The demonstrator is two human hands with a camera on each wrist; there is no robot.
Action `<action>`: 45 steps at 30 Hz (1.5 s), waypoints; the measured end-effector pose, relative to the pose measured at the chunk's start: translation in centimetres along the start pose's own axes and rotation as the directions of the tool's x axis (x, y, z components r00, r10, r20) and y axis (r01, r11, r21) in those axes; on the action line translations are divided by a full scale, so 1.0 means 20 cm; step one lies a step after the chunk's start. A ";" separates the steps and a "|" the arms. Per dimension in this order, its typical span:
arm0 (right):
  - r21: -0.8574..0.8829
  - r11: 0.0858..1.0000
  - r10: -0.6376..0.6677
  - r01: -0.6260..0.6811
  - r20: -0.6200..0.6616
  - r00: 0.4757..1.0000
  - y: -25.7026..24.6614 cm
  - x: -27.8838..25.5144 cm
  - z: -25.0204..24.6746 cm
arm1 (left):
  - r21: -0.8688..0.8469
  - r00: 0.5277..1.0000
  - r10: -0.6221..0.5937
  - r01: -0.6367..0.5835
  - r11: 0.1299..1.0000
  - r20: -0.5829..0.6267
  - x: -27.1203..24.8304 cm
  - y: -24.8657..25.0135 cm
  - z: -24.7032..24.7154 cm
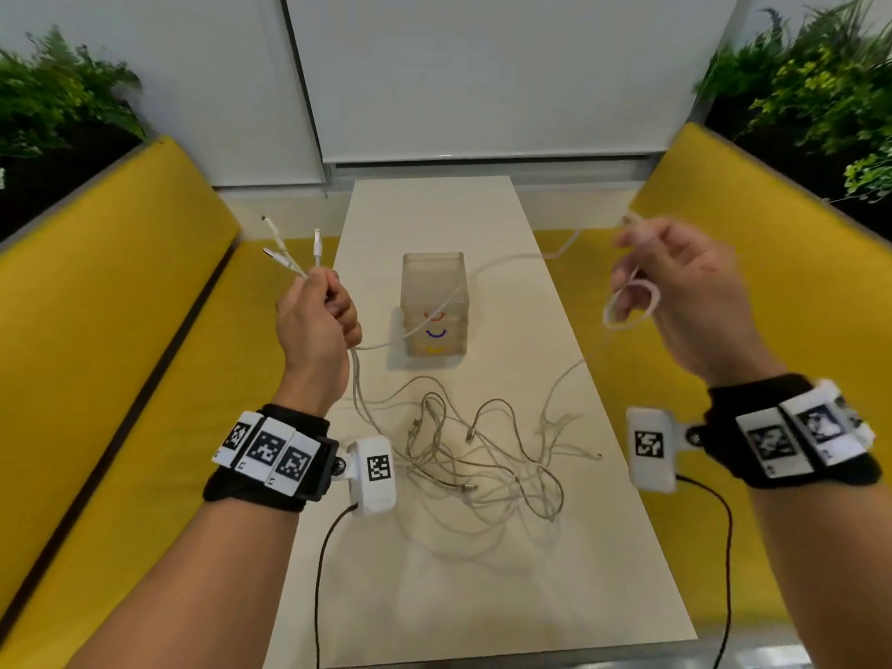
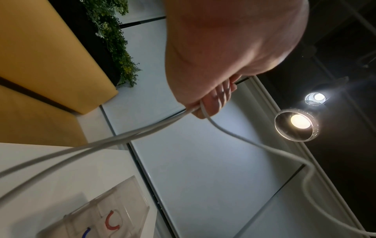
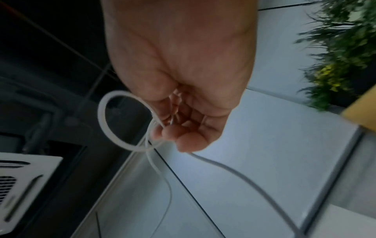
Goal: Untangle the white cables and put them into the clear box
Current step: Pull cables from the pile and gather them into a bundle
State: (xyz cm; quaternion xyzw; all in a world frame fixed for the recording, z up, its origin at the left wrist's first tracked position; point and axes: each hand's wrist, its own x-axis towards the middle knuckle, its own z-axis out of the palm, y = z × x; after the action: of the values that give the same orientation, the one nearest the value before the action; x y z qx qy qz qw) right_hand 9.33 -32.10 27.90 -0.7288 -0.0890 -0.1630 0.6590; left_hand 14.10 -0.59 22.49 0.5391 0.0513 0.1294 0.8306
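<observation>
A tangle of white cables (image 1: 478, 470) lies on the pale table (image 1: 434, 214) in front of the clear box (image 1: 434, 306), which stands upright with coloured arcs on its front. My left hand (image 1: 321, 306) is raised at the table's left edge and grips a bunch of cables (image 2: 142, 130), three plug ends (image 1: 289, 248) sticking up above the fist. My right hand (image 1: 675, 292) is raised to the right and pinches one white cable wound into a small loop (image 1: 630, 306); the same loop (image 3: 122, 122) shows in the right wrist view. One cable runs between the hands across the box front.
Yellow benches (image 1: 111, 292) flank the narrow table on both sides, with green plants (image 1: 58, 94) behind them. A white wall and blind close off the far end. Black wires hang from both wrist cameras near the table's front edge.
</observation>
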 end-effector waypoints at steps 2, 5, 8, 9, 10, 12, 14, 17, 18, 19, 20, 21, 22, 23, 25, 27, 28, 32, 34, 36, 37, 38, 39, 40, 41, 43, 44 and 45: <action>-0.003 0.998 -0.058 0.058 0.002 0.998 -0.12 0.01 -0.03 | -0.010 1.000 -0.006 0.006 1.000 0.006 0.00 0.00 0.00; -0.369 0.928 0.101 -0.046 0.131 0.986 -0.09 0.01 -0.01 | -0.024 0.999 -0.017 0.018 1.000 0.028 -0.01 -0.02 0.00; -0.728 0.651 0.582 -0.214 0.297 0.757 0.13 -0.09 0.09 | -0.026 0.999 -0.031 0.032 0.999 0.041 -0.03 -0.07 -0.01; -0.795 0.560 0.708 -0.233 0.312 0.634 0.23 -0.14 0.14 | -0.022 0.998 -0.040 0.042 0.999 0.047 -0.04 -0.09 -0.01; -0.843 0.484 0.783 -0.236 0.297 0.547 0.34 -0.19 0.19 | -0.014 0.997 -0.054 0.055 0.998 0.057 -0.05 -0.12 -0.02; -0.879 0.402 0.797 -0.257 0.197 0.570 0.56 -0.22 0.24 | 0.015 0.993 -0.082 0.081 0.997 0.085 -0.07 -0.17 -0.03; -0.869 0.383 0.712 -0.313 0.063 0.699 0.77 -0.19 0.27 | 0.050 0.989 -0.110 0.106 0.993 0.099 -0.10 -0.23 -0.05; -0.898 0.395 0.558 -0.191 0.069 0.827 1.00 -0.13 0.34 | 0.080 0.986 -0.145 0.138 0.987 0.082 -0.12 -0.32 -0.07; -0.901 0.414 0.522 -0.129 0.119 0.844 1.07 -0.11 0.38 | 0.085 0.985 -0.156 0.149 0.985 0.075 -0.13 -0.34 -0.07; -0.902 0.426 0.506 -0.066 0.177 0.844 1.13 -0.10 0.42 | 0.086 0.983 -0.168 0.162 0.983 0.071 -0.14 -0.35 -0.07; -0.912 0.411 0.514 0.002 0.233 0.826 1.19 -0.10 0.45 | 0.080 0.981 -0.181 0.175 0.981 0.068 -0.14 -0.37 -0.07; -0.926 0.370 0.542 0.074 0.280 0.793 1.24 -0.09 0.49 | 0.067 0.979 -0.194 0.189 0.980 0.066 -0.14 -0.38 -0.07; -0.937 0.320 0.580 0.143 0.312 0.752 1.29 -0.09 0.53 | 0.049 0.977 -0.205 0.202 0.978 0.059 -0.14 -0.39 -0.07; -0.941 0.276 0.612 0.196 0.329 0.719 1.33 -0.09 0.56 | 0.028 0.977 -0.210 0.209 0.978 0.047 -0.14 -0.41 -0.07; -0.945 0.208 0.658 0.253 0.327 0.678 1.40 -0.09 0.59 | 0.003 0.980 -0.197 0.197 0.980 0.018 -0.13 -0.42 -0.07; -0.949 0.155 0.675 0.274 0.305 0.672 1.45 -0.10 0.59 | 0.022 0.986 -0.169 0.169 0.985 -0.010 -0.13 -0.44 -0.06; -0.949 0.127 0.667 0.288 0.297 0.683 1.47 -0.12 0.59 | 0.038 0.986 -0.162 0.163 0.986 -0.022 -0.13 -0.44 -0.06; -0.937 0.034 0.618 0.348 0.293 0.729 1.51 -0.16 0.54 | 0.066 0.984 -0.169 0.172 0.983 -0.050 -0.12 -0.48 -0.04; -0.924 0.000 0.624 0.381 0.298 0.723 1.50 -0.16 0.50 | 0.053 0.983 -0.175 0.178 0.983 -0.053 -0.12 -0.49 -0.02; -0.923 0.052 0.630 0.381 0.327 0.705 1.49 -0.14 0.45 | 0.047 0.983 -0.178 0.180 0.982 -0.048 -0.11 -0.51 -0.02; -0.928 0.114 0.634 0.354 0.342 0.694 1.47 -0.11 0.43 | 0.046 0.983 -0.180 0.182 0.982 -0.048 -0.11 -0.51 -0.02; -0.929 0.173 0.639 0.326 0.358 0.681 1.45 -0.08 0.40 | 0.043 0.982 -0.182 0.184 0.982 -0.051 -0.11 -0.52 -0.02; -0.928 0.215 0.645 0.304 0.369 0.669 1.43 -0.06 0.37 | 0.041 0.982 -0.183 0.186 0.982 -0.055 -0.10 -0.52 -0.02; -0.925 0.241 0.649 0.293 0.378 0.660 1.41 -0.04 0.33 | 0.042 0.981 -0.183 0.186 0.982 -0.058 -0.10 -0.52 -0.02; -0.923 0.248 0.651 0.295 0.384 0.655 1.39 -0.03 0.30 | 0.045 0.981 -0.183 0.186 0.982 -0.058 -0.10 -0.52 -0.02; -0.928 0.234 0.666 0.290 0.370 0.647 1.38 -0.05 0.25 | 0.051 0.982 -0.181 0.184 0.982 -0.051 -0.11 -0.52 -0.02; -0.935 0.216 0.674 0.281 0.351 0.650 1.39 -0.07 0.24 | 0.056 0.983 -0.179 0.181 0.982 -0.046 -0.12 -0.52 -0.02; -0.939 0.195 0.668 0.282 0.338 0.663 1.40 -0.09 0.24 | 0.064 0.984 -0.176 0.178 0.982 -0.042 -0.13 -0.52 -0.02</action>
State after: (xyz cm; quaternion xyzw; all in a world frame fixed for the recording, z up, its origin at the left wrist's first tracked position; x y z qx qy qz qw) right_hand 17.88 -30.43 0.82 -0.9714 -0.1074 0.2110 -0.0192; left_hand 13.19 -4.95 12.77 0.5577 0.1184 0.0631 0.8191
